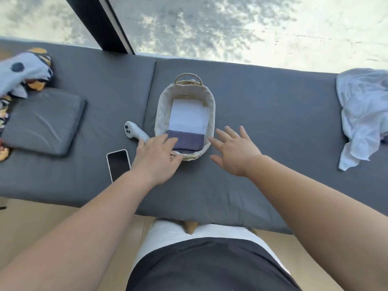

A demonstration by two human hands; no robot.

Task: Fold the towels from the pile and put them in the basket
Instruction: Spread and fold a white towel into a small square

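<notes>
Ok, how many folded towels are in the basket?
2: a white towel at the far end of the basket, and a dark grey towel at the near end. Others may be hidden underneath.

Lined basket (162, 110) upright before you, folded white towel (189, 114) and dark towel (190, 141) lying flat inside; crumpled white pile (361, 114) well to your right

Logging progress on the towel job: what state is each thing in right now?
basket: upright, two folded towels inside.
dark towel: folded, at the basket's near end.
white towel: folded, flat in the basket.
towel pile: crumpled, unfolded, far right.
phone: face up, screen dark.
left hand: open, fingers on the dark towel.
right hand: open, fingers spread, holding nothing.
</notes>
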